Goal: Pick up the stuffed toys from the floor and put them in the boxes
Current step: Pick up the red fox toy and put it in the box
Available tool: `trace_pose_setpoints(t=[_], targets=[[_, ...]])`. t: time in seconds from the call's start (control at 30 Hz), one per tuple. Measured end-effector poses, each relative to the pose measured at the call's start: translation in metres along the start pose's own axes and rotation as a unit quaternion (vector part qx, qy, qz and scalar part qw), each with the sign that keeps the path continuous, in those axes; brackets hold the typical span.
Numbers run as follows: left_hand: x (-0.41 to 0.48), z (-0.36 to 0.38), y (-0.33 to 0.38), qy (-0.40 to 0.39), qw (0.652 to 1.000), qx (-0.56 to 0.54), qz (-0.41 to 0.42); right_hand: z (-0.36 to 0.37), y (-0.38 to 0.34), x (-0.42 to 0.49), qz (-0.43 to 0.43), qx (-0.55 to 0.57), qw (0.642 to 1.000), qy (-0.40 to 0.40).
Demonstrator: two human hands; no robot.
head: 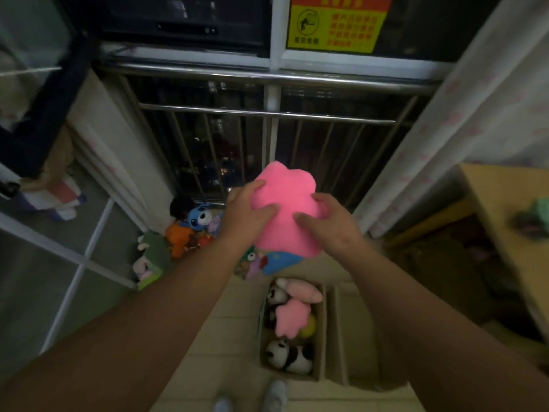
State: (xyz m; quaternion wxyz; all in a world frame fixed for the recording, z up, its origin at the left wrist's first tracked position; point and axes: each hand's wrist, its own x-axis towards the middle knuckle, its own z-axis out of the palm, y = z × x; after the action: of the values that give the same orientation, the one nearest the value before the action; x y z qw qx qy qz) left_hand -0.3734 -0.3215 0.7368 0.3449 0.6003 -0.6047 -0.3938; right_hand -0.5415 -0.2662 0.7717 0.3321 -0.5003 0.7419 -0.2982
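Two hands, the left hand [252, 209] and the right hand [323, 221], hold a bright pink, lobed plush toy [285, 185] in the air, well above the pale tiled floor [225, 337]. The fingers [266, 211] of each curl into its soft body from either side. Step judged in hand: carrying to storage. An open brown cardboard box [322, 337] below holds panda and pink toys. A heap of mixed stuffed toys [190, 230] lies on the floor. The next move calls for lowering the toy over the box, then releasing.

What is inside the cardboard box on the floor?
The cardboard box holds a near panda toy, a far panda toy, a pink plush, a paler pink toy and something yellow-green. Anything beneath them is covered.
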Motion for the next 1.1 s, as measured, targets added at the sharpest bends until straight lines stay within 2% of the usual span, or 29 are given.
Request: trace_pose_setpoints(t=[0.17, 0.33, 0.6, 0.8, 0.97, 1.1], targets=[[-0.025, 0.020, -0.020, -0.052, 0.998, 0.033, 0.026, 0.003, 0.032, -0.036, 0.064, 0.024, 0.997, 0.028], [-0.054, 0.051, -0.051, -0.123, 0.991, 0.052, 0.018, 0.019, 0.080, -0.073, 0.138, 0.045, 0.988, 0.059], [-0.102, 0.097, -0.069, -0.189, 0.976, 0.105, 0.017, 0.013, 0.146, -0.114, 0.215, 0.068, 0.974, 0.024], [-0.122, 0.125, -0.082, -0.200, 0.966, 0.158, -0.027, 0.007, 0.185, -0.116, 0.234, 0.079, 0.969, -0.015], [-0.134, 0.135, -0.101, -0.198, 0.965, 0.164, -0.052, -0.001, 0.213, -0.110, 0.226, 0.036, 0.973, -0.026], [-0.133, 0.139, -0.104, -0.159, 0.973, 0.161, -0.048, -0.007, 0.224, -0.104, 0.225, 0.011, 0.974, -0.018]])
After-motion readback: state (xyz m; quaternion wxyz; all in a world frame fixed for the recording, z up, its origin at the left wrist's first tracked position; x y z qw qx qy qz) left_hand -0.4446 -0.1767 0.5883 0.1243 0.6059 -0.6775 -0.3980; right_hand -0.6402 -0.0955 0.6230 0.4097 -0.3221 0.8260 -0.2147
